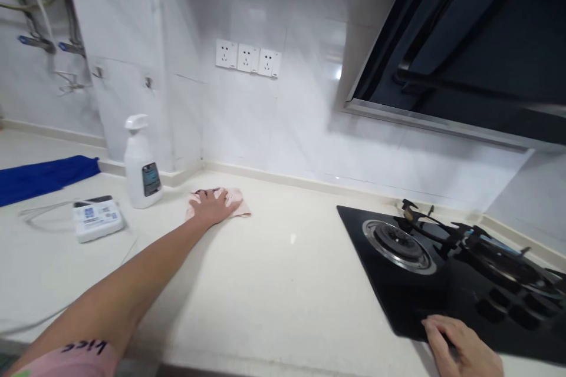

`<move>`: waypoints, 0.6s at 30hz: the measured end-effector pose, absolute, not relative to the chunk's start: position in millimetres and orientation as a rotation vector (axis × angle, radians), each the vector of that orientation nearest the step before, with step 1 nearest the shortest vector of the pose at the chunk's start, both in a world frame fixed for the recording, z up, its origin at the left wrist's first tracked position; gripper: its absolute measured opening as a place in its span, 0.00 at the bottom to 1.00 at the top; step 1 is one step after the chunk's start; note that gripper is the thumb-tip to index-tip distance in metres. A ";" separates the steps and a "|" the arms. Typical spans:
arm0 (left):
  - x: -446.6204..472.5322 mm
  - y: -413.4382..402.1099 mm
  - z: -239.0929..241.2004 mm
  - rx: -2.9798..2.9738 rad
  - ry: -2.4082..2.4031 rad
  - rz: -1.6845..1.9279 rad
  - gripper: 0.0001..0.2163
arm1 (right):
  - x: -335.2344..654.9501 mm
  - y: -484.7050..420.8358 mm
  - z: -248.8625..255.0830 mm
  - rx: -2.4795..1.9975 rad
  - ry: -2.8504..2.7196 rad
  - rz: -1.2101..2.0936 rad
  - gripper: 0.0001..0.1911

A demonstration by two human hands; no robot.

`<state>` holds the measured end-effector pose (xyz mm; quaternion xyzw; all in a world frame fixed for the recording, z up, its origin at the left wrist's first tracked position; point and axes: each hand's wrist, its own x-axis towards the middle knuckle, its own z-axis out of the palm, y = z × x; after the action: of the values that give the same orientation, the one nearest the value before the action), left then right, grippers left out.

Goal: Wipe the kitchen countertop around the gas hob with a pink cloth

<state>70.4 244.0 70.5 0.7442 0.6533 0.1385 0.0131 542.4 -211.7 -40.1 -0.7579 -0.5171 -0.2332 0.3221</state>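
Note:
A pale pink cloth (242, 207) lies on the counter near the back wall. My left hand (212, 207) presses down on it with fingers spread and the thumb stretched to the right. Left of that hand stands a white spray bottle (138, 174) with a dark label. At the lower right, my right hand (464, 346) rests by the front edge of the black gas hob (424, 300). Its fingers are curled in, and whatever may be inside them is hidden.
A white box-like device (99, 222) with a cable and a blue cloth (48, 177) lie at left. Pan supports (437, 230) sit on the hob's back part, beside an uncovered burner (399, 245). The dark range hood (469, 59) overhangs at upper right. Sockets (248, 59) line the wall.

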 end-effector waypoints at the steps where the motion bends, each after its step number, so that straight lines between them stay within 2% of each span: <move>1: 87.3 247.6 69.9 2.335 2.008 0.435 0.43 | 540.2 -212.5 -39.4 -1.970 -1.354 -0.629 0.20; 12: 325.9 189.6 50.2 2.764 1.155 0.335 0.37 | 508.9 -209.5 -17.3 -1.932 -1.294 -0.456 0.19; 18: 393.8 191.4 54.8 2.753 1.047 0.313 0.39 | 505.7 -208.7 -11.3 -1.933 -1.274 -0.454 0.17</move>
<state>393.8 191.4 54.8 0.9257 0.3521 0.1054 0.0895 505.7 -208.7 -11.3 -0.7574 -0.4991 -0.1779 0.3815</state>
